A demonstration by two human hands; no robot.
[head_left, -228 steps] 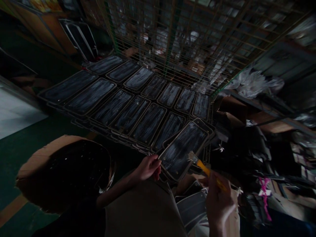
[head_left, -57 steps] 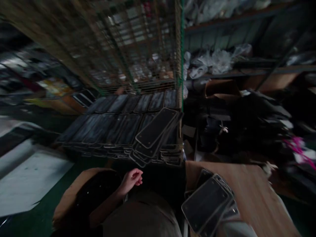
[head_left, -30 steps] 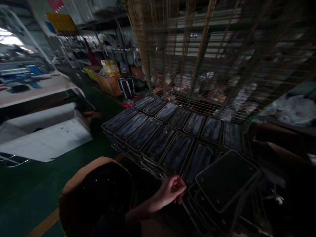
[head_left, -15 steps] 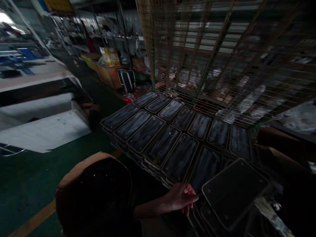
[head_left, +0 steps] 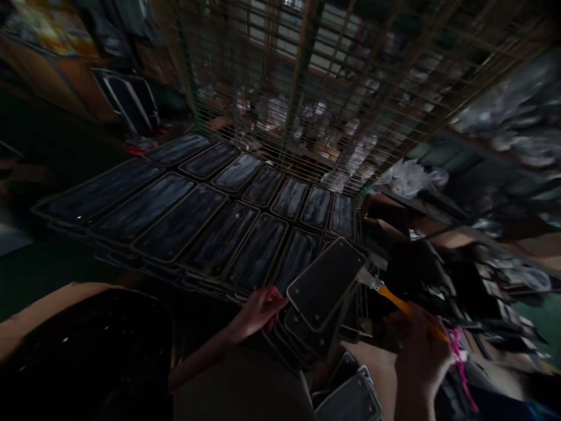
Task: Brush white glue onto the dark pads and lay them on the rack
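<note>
My left hand (head_left: 259,310) grips the near-left corner of a dark flat panel (head_left: 326,282) that lies tilted on top of a small stack. My right hand (head_left: 419,351) is closed round a brush with an orange handle (head_left: 401,303); its bristle end touches the panel's right edge. Behind, two rows of several similar dark panels smeared with whitish streaks (head_left: 210,216) lie side by side on a wire rack.
A wire-grid rack (head_left: 307,88) rises behind the panels. Dark clutter, cardboard and crumpled plastic (head_left: 412,178) fill the right side. More panels (head_left: 350,397) lie near my lap. A dark round container (head_left: 83,345) sits at lower left. Green floor lies at the left.
The view swung back right and down to the rack. My right hand with the brush has come into view at the panel's edge. My left hand now holds the top panel's corner.
</note>
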